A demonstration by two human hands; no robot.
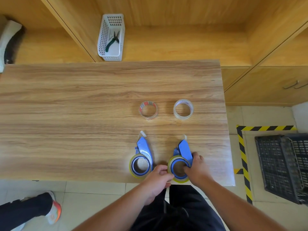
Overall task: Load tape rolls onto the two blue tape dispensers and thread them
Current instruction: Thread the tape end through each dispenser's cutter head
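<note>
At the desk's (83, 114) near edge, your hands, left (156, 179) and right (197, 169), grip the right blue dispenser (185, 151), its yellowish roll (170, 161) already loaded.

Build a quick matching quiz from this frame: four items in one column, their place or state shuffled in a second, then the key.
Items
1. left dispenser
2. right dispenser
3. pliers
4. red-printed tape roll

Places or states
A. in the white basket
B. lying loose on the table, far side
C. gripped by both hands, left hand and right hand
D. loaded, untouched

Pairs: 1-D, 2-C, 3-A, 4-B
</note>
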